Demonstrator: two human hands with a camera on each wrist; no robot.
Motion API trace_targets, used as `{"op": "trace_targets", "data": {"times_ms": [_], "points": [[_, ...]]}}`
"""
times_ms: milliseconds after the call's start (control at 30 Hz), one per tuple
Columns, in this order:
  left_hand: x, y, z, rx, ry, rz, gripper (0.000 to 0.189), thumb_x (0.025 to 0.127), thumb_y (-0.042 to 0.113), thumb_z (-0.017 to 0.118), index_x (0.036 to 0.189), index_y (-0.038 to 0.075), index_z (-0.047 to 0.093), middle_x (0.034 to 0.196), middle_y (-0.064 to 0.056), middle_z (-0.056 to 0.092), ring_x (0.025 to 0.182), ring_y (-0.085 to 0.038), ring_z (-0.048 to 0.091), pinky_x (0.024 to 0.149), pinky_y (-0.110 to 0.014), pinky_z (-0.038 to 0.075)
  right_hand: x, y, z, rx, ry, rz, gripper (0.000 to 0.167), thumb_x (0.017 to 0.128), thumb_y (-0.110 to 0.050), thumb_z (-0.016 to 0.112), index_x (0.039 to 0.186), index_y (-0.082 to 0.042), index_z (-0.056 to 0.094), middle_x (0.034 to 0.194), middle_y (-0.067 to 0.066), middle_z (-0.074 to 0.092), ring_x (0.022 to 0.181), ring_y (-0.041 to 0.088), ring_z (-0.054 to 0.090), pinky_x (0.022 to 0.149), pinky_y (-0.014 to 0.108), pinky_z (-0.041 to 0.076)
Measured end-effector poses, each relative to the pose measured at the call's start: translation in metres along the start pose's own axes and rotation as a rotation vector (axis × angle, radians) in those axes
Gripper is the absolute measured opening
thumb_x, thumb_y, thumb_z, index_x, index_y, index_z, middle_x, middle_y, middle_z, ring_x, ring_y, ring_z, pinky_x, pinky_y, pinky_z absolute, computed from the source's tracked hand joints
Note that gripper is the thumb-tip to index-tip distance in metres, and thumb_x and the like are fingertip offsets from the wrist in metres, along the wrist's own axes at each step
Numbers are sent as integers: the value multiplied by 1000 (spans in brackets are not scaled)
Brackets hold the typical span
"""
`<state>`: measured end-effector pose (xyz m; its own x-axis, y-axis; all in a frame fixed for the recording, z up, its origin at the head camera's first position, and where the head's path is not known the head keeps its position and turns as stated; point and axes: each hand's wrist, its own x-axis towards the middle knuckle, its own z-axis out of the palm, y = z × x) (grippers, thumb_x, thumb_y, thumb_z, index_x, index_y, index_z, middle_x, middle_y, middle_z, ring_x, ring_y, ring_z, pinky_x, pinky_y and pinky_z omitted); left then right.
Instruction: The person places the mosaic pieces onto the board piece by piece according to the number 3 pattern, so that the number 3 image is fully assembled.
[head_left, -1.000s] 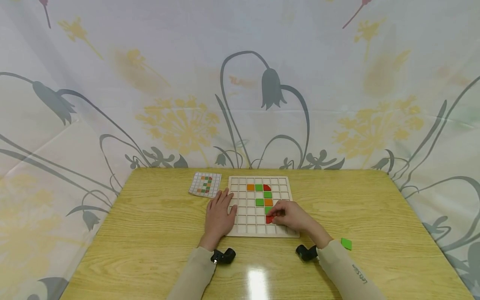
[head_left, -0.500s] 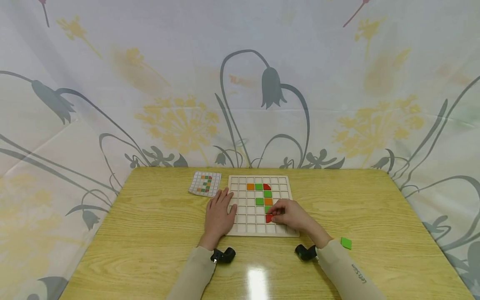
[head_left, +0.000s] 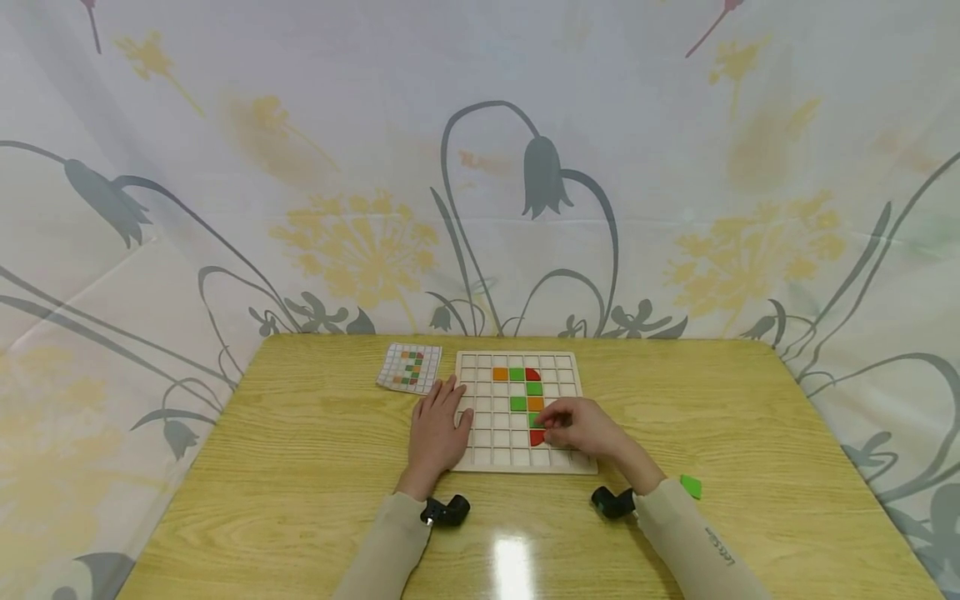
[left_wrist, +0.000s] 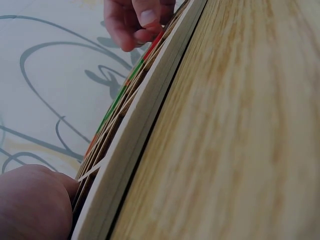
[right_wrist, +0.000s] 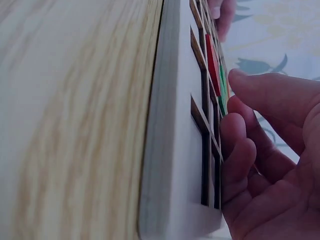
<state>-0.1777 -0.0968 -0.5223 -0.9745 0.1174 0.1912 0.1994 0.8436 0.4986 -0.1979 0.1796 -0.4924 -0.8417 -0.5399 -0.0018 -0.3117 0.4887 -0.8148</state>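
A pale wooden grid board [head_left: 483, 457] lies on the table with orange, green and red tiles in its cells. My left hand [head_left: 438, 429] rests flat over its left edge, fingers straight. At the lower right of the pattern, my right hand [head_left: 581, 429] is close over a red rounded-corner tile [head_left: 537, 437] that lies in a cell. In the right wrist view the thumb and bent fingers of that hand stand apart with nothing between them. A green tile [head_left: 534, 420] just above the red one is partly hidden by the fingertips.
Left of the board lies a paper card [head_left: 385, 375] printed with a coloured grid pattern. A loose green tile [head_left: 691, 487] is on the table [head_left: 780, 467] beside the right sleeve, which partly covers it. A patterned curtain [head_left: 480, 250] hangs behind the table.
My right fingers have drawn back slightly from the red tile, and more of it shows. The left hand stays in place.
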Motion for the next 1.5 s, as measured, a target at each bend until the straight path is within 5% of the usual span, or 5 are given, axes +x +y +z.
{"op": "trace_targets", "data": {"times_ms": [433,733,1500], "points": [[-1,1,-3,-8,1,3,46,105,30,51,146,10,52,158,-7,36,148,-32,24,116,-56,21,-16,8,-24,-16,86,91,18,94,-10,69,110,-3,73,101,4,68,89,18,61,76,29,52],[-1,0,0,-6,4,4,46,105,30,51,146,11,51,158,-7,36,148,-31,24,116,-56,21,-41,25,-52,-40,160,120,21,95,-14,69,112,-1,71,98,5,69,86,19,61,68,27,52],[0,-1,1,-6,-9,-11,47,105,31,50,147,12,51,159,-6,35,149,-30,22,117,-55,19,-120,62,-88,-35,162,185,27,94,-10,69,118,4,69,108,13,69,83,9,61,72,25,52]]}}
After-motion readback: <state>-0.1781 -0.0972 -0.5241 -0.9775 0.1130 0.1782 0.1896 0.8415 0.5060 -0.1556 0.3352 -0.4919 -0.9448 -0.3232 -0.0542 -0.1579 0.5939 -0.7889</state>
